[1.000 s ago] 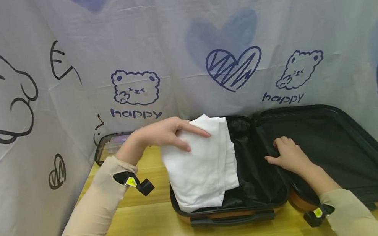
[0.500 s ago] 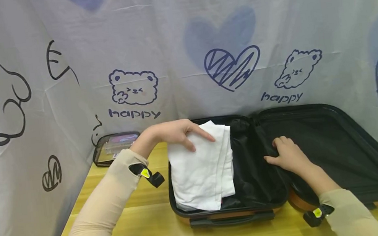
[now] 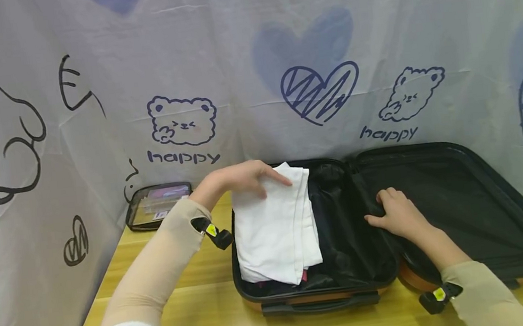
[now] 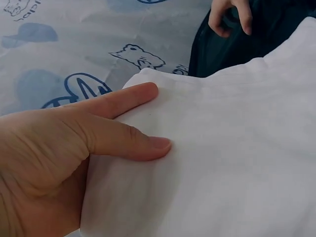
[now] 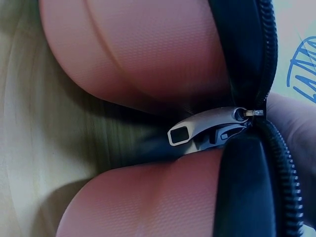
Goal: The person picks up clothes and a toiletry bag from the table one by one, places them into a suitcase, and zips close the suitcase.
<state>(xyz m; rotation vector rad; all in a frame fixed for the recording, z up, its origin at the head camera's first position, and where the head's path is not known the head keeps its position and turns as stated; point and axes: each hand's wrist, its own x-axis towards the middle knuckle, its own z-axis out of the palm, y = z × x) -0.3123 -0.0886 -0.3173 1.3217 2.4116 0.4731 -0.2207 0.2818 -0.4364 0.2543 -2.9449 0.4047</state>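
A folded white cloth (image 3: 275,230) lies over the left part of the open suitcase's (image 3: 320,290) black-lined base. My left hand (image 3: 246,178) holds it at its far left edge. In the left wrist view, the thumb and one finger of that left hand (image 4: 64,143) lie on the white cloth (image 4: 237,148); the other fingers are hidden beneath it. A bit of red shows under the cloth's near edge. My right hand (image 3: 401,215) rests at the seam between base and lid, fingers loosely bent, thumb toward the base.
The black-lined lid (image 3: 463,216) lies open on the right. A black-edged clear pouch (image 3: 144,212) sits at the back left of the wooden table (image 3: 196,318). The right wrist view shows a zipper pull (image 5: 197,123) between the orange shells. A printed curtain (image 3: 231,54) hangs behind.
My left hand has shifted slightly right, and the white cloth's near end has settled further into the suitcase, showing a bit of red below. The right hand stays in place.
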